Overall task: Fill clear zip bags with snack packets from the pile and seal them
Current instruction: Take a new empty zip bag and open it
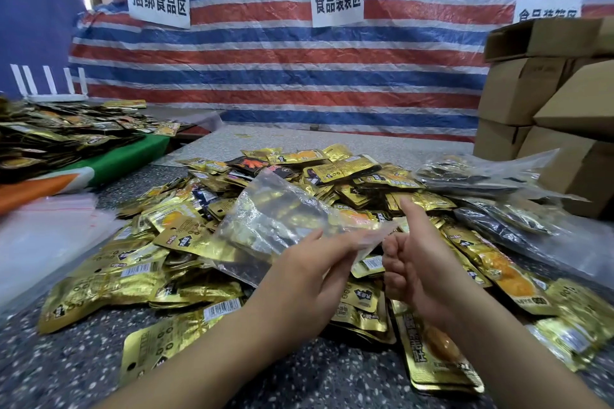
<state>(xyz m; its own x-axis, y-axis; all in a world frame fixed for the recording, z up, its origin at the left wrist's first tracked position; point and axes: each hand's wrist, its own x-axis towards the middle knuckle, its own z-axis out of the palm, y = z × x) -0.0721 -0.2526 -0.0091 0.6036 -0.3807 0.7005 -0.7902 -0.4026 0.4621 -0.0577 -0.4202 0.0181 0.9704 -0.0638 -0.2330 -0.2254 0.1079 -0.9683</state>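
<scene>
left hand (pixel 312 262) pinches the mouth edge of an empty clear zip bag (pixel 279 219) over the packet pile (pixel 332 183), right hand (pixel 412 256) curled empty, thumb up, likely to part it.

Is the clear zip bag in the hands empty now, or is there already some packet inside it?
Cannot tell. The clear zip bag, pinched by the left hand, hangs over the gold packet pile, so gold seen through it may be inside or behind.
</scene>
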